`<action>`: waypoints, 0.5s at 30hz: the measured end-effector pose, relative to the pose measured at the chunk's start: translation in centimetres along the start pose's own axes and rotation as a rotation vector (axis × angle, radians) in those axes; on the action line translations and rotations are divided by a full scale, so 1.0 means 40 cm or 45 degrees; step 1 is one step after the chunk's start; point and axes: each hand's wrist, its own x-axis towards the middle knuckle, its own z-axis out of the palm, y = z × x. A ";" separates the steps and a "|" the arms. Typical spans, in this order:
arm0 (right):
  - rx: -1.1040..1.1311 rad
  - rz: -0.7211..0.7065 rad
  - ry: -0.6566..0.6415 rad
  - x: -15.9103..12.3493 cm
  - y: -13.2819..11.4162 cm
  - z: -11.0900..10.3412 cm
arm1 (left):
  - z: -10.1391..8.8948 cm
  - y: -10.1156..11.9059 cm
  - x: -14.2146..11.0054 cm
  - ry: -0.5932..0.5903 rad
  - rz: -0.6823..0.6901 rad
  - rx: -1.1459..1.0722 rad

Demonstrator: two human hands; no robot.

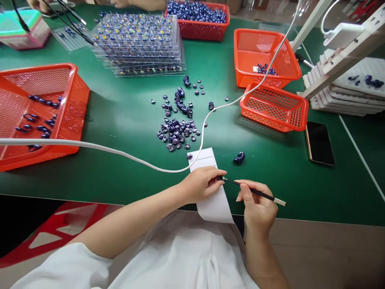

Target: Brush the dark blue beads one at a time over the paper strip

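My left hand (204, 182) is closed, pinching a small dark shiny piece (220, 177) between thumb and fingertips, largely hidden by them. My right hand (259, 202) grips a thin black brush (261, 193) with a pale end, held like a pen. Its fine tip reaches the piece in my left hand. Below my left hand lies a white paper strip (213, 204), curling over the table's near edge. One dark bead (189, 156) rests on the paper's upper left corner. Beyond it is a loose pile of shiny dark-blue beads (177, 132). A short curved row of beads (239, 157) lies to the right.
A white cable (144, 162) crosses the green table (120, 116). Orange baskets stand left (81, 108) and right (273, 108). Stacked clear trays (138, 44) and a full red basket (204, 32) are behind. A phone (320, 143) lies right. Another person's hand (120, 3) shows at the top.
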 end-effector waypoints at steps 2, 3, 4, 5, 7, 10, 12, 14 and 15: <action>-0.017 -0.022 -0.027 -0.003 0.003 -0.002 | 0.002 0.000 0.000 -0.001 0.016 0.025; -0.025 -0.032 -0.037 -0.004 0.005 -0.002 | 0.003 0.000 -0.001 -0.003 0.021 0.036; -0.036 -0.040 -0.045 -0.005 0.006 -0.003 | 0.004 0.000 -0.001 -0.006 0.025 0.046; -0.050 -0.047 -0.053 -0.005 0.006 -0.003 | 0.004 0.000 -0.002 -0.008 0.027 0.054; -0.078 -0.057 -0.064 -0.005 0.007 -0.003 | 0.005 0.000 -0.003 -0.012 0.021 0.067; -0.109 -0.067 -0.078 -0.004 0.007 -0.003 | 0.006 -0.001 -0.003 -0.026 0.011 0.081; -0.127 -0.061 -0.081 -0.003 0.006 -0.003 | 0.006 -0.001 -0.003 -0.034 0.016 0.084; -0.146 -0.047 -0.084 -0.003 0.005 -0.003 | 0.005 -0.002 -0.003 -0.034 0.025 0.083; -0.152 -0.041 -0.084 -0.003 0.005 -0.003 | 0.005 -0.002 -0.003 -0.036 0.029 0.084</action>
